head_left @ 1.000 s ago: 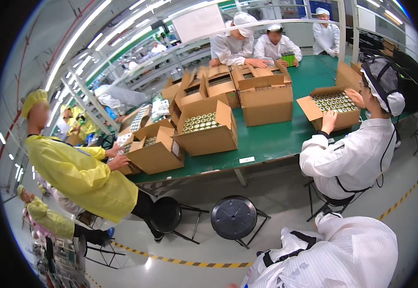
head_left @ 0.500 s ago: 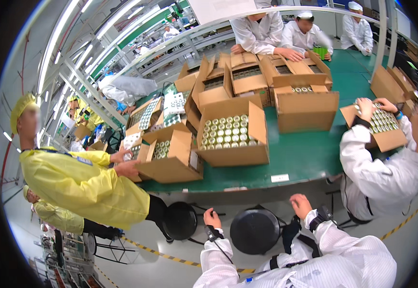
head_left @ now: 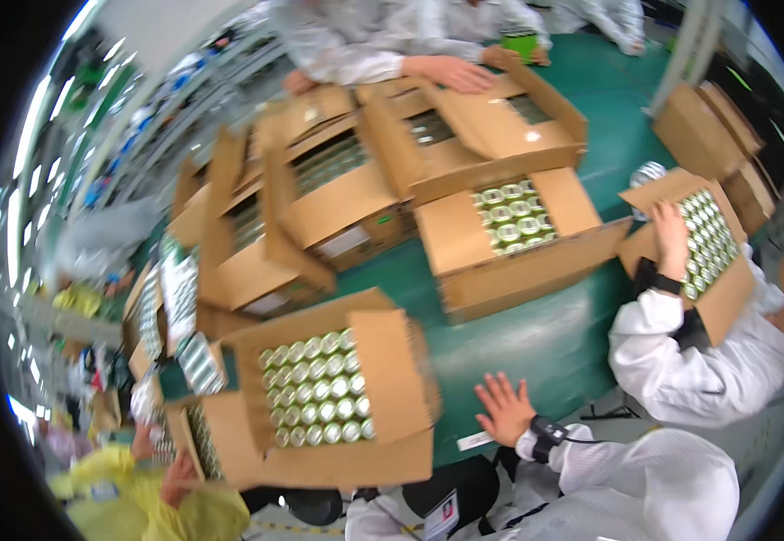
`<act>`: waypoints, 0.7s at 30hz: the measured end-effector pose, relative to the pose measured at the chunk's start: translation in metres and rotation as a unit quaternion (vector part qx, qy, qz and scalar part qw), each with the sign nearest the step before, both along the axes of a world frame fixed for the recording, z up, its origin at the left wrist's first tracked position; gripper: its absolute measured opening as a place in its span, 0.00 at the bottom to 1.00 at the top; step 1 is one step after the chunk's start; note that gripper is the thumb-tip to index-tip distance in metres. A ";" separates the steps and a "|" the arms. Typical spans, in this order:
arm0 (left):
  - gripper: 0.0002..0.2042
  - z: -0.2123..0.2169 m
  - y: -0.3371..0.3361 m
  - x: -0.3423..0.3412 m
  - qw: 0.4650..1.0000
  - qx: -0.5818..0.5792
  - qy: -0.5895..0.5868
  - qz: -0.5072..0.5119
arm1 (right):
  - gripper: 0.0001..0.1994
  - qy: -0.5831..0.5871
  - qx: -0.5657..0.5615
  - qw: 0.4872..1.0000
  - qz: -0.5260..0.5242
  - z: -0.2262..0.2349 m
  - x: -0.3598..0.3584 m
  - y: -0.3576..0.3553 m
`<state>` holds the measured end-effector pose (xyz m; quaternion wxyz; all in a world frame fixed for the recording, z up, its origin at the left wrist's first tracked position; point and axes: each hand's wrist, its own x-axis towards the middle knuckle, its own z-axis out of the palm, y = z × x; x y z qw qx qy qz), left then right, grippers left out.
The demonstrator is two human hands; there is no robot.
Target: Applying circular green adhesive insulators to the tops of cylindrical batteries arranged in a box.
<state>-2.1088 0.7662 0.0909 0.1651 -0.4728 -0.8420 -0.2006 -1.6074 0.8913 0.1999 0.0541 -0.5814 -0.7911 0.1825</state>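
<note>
Near carton (head_left: 347,462): set on the green tabletop (head_left: 523,356) with flaps opened, to the left of the right hand (head_left: 503,410); filled with rows of green-sided cylinders (head_left: 320,388) (mostly their silvery tops are shown).
Right hand: nothing is grasped; the fingers are spread over the tabletop's near edge, beside a white label (head_left: 475,441). Whether the surface is touched cannot be told.
Left hand: hidden at the carton's lower flap, so its grip cannot be told; only a white sleeve (head_left: 376,521) is seen.
Middle carton (head_left: 536,279): placed farther back, opened, with more cylinders exposed.
Far-right carton (head_left: 733,316): touched at its contents by a co-worker's hand (head_left: 671,239).
Lower left: a yellow-sleeved co-worker (head_left: 194,518) is seen, hands held by a smaller opened carton (head_left: 230,433).
</note>
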 end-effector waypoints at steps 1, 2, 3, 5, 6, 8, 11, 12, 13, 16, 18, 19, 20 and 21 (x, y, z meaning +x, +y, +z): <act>0.21 0.000 0.045 0.025 0.999 0.048 -0.016 0.011 | 0.30 -0.005 0.012 0.999 -0.029 -0.014 0.023 0.000; 0.21 0.012 0.067 0.029 0.998 0.063 -0.025 -0.003 | 0.31 0.011 0.030 0.999 -0.031 -0.022 0.026 -0.001; 0.21 0.029 0.079 0.025 0.997 0.077 -0.026 -0.014 | 0.31 0.009 0.021 0.999 -0.027 -0.016 0.021 0.000; 0.21 0.065 0.105 0.027 0.994 0.099 -0.033 -0.033 | 0.31 0.010 0.017 1.000 -0.022 -0.013 0.020 -0.001; 0.21 0.080 0.114 0.029 0.993 0.109 -0.037 -0.041 | 0.30 0.011 0.018 1.000 -0.022 -0.011 0.020 -0.001; 0.21 0.106 0.138 0.036 0.990 0.121 -0.043 -0.056 | 0.30 0.026 0.013 0.999 -0.025 -0.008 0.018 -0.004; 0.22 0.131 0.168 0.055 0.985 0.140 -0.063 -0.080 | 0.30 0.050 0.015 0.998 -0.035 -0.010 0.015 -0.006; 0.22 0.138 0.177 0.059 0.982 0.152 -0.073 -0.084 | 0.30 0.059 0.020 0.997 -0.039 -0.011 0.015 -0.005; 0.22 0.144 0.190 0.069 0.979 0.159 -0.088 -0.088 | 0.30 0.064 0.023 0.997 -0.044 -0.011 0.015 -0.006; 0.22 0.143 0.226 0.099 0.968 0.173 -0.134 -0.122 | 0.29 0.027 0.019 0.998 -0.058 -0.009 0.021 -0.008; 0.23 0.144 0.252 0.116 0.959 0.178 -0.170 -0.140 | 0.30 0.003 -0.009 0.998 -0.067 -0.015 0.013 -0.010; 0.23 0.148 0.260 0.121 0.954 0.184 -0.188 -0.143 | 0.30 -0.008 0.018 0.998 -0.065 -0.020 0.007 -0.010; 0.23 0.154 0.267 0.126 0.950 0.187 -0.203 -0.146 | 0.30 0.026 0.042 0.996 -0.074 -0.029 -0.001 -0.013; 0.23 0.159 0.273 0.132 0.945 0.188 -0.222 -0.148 | 0.29 0.029 0.047 0.996 -0.068 -0.032 -0.005 -0.014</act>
